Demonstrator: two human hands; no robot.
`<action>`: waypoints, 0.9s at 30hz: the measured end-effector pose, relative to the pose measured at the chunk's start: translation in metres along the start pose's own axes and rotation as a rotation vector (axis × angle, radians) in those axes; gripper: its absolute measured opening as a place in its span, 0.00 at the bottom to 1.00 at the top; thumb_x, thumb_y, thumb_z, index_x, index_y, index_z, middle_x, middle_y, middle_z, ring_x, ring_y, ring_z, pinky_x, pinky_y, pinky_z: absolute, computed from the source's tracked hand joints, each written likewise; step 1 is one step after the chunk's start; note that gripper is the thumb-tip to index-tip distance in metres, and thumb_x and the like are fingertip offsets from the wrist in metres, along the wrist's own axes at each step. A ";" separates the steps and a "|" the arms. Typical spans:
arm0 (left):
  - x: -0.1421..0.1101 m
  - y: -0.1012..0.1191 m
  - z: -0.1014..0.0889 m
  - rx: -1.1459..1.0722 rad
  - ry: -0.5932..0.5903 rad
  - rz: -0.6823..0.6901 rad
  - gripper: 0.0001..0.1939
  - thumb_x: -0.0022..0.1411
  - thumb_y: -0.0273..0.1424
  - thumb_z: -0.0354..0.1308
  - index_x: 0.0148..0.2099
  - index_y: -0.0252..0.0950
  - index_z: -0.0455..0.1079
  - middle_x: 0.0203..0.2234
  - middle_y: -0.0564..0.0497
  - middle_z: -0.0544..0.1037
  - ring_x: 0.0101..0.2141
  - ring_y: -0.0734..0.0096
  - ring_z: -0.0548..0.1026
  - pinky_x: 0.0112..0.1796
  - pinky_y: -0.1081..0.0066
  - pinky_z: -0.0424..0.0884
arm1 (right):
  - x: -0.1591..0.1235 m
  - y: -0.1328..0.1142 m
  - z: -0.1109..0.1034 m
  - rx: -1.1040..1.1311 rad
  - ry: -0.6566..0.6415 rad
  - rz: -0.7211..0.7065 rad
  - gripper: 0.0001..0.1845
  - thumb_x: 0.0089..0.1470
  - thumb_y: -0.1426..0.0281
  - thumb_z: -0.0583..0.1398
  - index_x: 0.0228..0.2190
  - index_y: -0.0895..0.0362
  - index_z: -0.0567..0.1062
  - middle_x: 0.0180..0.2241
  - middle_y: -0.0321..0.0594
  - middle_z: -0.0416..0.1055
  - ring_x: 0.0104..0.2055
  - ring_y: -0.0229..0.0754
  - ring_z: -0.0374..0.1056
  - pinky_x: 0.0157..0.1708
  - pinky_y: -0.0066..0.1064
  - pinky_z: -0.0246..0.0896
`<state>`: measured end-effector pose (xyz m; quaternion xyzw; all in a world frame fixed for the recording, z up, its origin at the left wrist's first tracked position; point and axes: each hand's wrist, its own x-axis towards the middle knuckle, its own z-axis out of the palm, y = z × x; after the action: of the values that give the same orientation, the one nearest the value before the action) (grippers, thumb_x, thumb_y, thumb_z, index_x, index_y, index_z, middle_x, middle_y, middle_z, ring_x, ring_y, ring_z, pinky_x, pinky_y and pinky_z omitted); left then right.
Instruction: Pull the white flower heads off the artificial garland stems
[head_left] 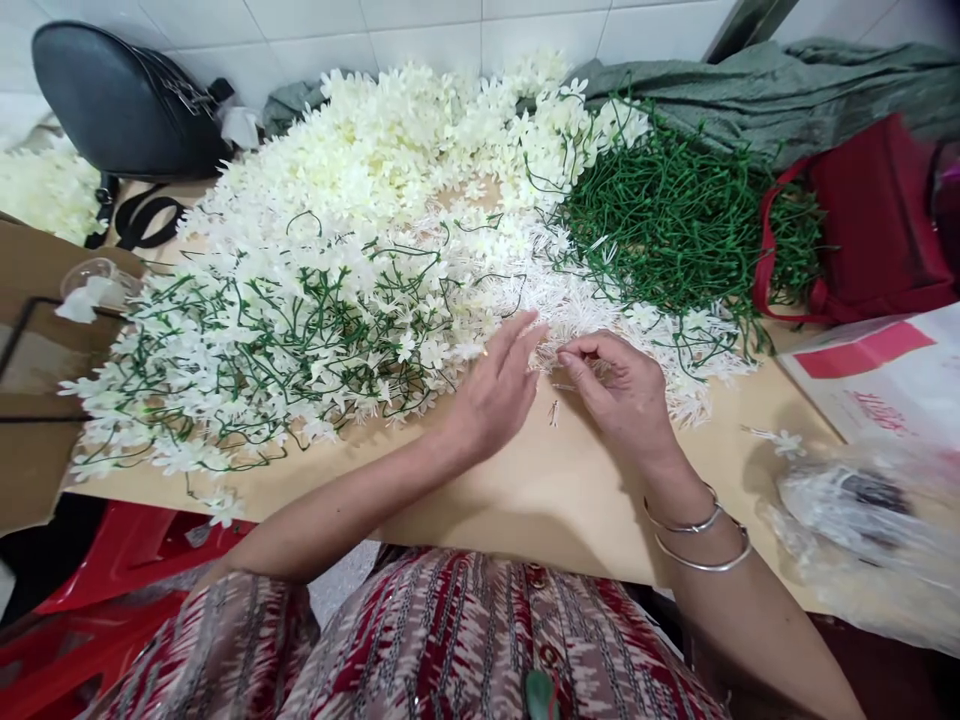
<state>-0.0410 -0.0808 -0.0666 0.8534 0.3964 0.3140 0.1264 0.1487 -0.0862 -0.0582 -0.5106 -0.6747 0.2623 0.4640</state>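
My left hand (499, 390) is over the front of a pile of thin white stamen-like strands (551, 295), its fingers stretched out and slightly apart. To its right, my right hand (626, 390) is closed in a pinch, thumb against forefinger; whatever it grips is too small to make out. On the table just below the hands lies a small loose white strand (553, 412). White artificial flowers with green stems (300, 340) spread out left of my left hand. Behind the strands is a heap of cream-white flower heads (390, 150). Bare green plastic stems (675, 220) form a tangled heap at the back right.
A black bag (127, 100) stands at the back left, above a cardboard box (45, 400). On the right are a red bag (877, 220), a printed white package (892, 370) and clear plastic bags (862, 520). Red stools (112, 560) stand below the table's left edge.
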 end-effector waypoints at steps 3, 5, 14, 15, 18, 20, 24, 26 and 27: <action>0.019 -0.025 0.000 0.106 0.048 -0.149 0.21 0.73 0.29 0.50 0.66 0.32 0.60 0.62 0.33 0.70 0.63 0.50 0.69 0.62 0.50 0.68 | 0.001 0.001 -0.001 -0.022 0.005 -0.008 0.05 0.61 0.69 0.63 0.32 0.50 0.77 0.31 0.35 0.78 0.35 0.43 0.72 0.40 0.38 0.64; 0.026 -0.037 -0.001 0.176 0.070 -0.204 0.17 0.72 0.30 0.53 0.60 0.35 0.66 0.57 0.37 0.74 0.60 0.50 0.71 0.60 0.51 0.67 | 0.002 0.002 -0.002 -0.036 0.010 -0.014 0.05 0.62 0.69 0.63 0.32 0.50 0.77 0.31 0.35 0.78 0.35 0.43 0.72 0.41 0.38 0.64; 0.026 -0.045 0.000 0.315 0.090 -0.188 0.05 0.71 0.31 0.58 0.46 0.41 0.74 0.46 0.43 0.79 0.53 0.51 0.71 0.56 0.52 0.61 | 0.004 0.008 -0.009 -0.090 -0.087 -0.135 0.03 0.60 0.68 0.66 0.34 0.51 0.77 0.33 0.37 0.78 0.37 0.45 0.73 0.42 0.40 0.66; 0.027 -0.044 0.001 0.336 0.096 -0.178 0.05 0.71 0.31 0.57 0.46 0.40 0.74 0.46 0.43 0.79 0.52 0.52 0.72 0.56 0.52 0.61 | 0.004 0.008 -0.007 -0.099 -0.140 -0.169 0.03 0.60 0.66 0.67 0.35 0.51 0.78 0.35 0.38 0.78 0.39 0.46 0.74 0.43 0.41 0.67; 0.029 -0.040 -0.001 0.368 0.156 -0.084 0.06 0.73 0.30 0.56 0.44 0.40 0.75 0.43 0.45 0.81 0.48 0.57 0.74 0.55 0.55 0.62 | 0.002 0.010 -0.002 -0.214 -0.230 -0.235 0.06 0.61 0.67 0.66 0.41 0.52 0.78 0.43 0.44 0.78 0.47 0.51 0.72 0.50 0.46 0.67; 0.029 -0.034 -0.005 0.330 0.207 0.038 0.06 0.73 0.31 0.56 0.45 0.39 0.74 0.41 0.46 0.81 0.46 0.61 0.76 0.53 0.58 0.64 | 0.001 0.012 0.000 -0.338 -0.199 -0.206 0.07 0.61 0.70 0.64 0.43 0.53 0.78 0.45 0.48 0.76 0.49 0.54 0.70 0.52 0.50 0.66; 0.025 -0.020 -0.010 0.117 0.227 0.307 0.04 0.72 0.30 0.58 0.47 0.39 0.73 0.40 0.48 0.83 0.44 0.67 0.78 0.48 0.64 0.70 | 0.002 0.022 -0.005 -0.481 -0.047 -0.092 0.08 0.60 0.76 0.60 0.39 0.56 0.79 0.41 0.50 0.75 0.46 0.55 0.68 0.49 0.50 0.66; 0.022 -0.016 -0.008 0.035 0.177 0.382 0.04 0.72 0.29 0.58 0.48 0.39 0.72 0.39 0.50 0.83 0.41 0.70 0.80 0.46 0.67 0.73 | 0.004 0.027 -0.010 -0.499 0.011 -0.036 0.10 0.60 0.77 0.58 0.36 0.54 0.79 0.39 0.48 0.76 0.44 0.54 0.69 0.48 0.49 0.65; 0.021 -0.014 -0.007 0.004 0.140 0.401 0.04 0.72 0.29 0.57 0.47 0.39 0.72 0.39 0.50 0.84 0.40 0.71 0.80 0.45 0.67 0.74 | 0.005 0.029 -0.013 -0.502 0.033 -0.006 0.11 0.60 0.77 0.57 0.35 0.54 0.79 0.38 0.47 0.77 0.43 0.53 0.69 0.48 0.49 0.65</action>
<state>-0.0440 -0.0561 -0.0584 0.8916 0.2269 0.3906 0.0318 0.1731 -0.0735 -0.0747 -0.6118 -0.7126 0.0769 0.3346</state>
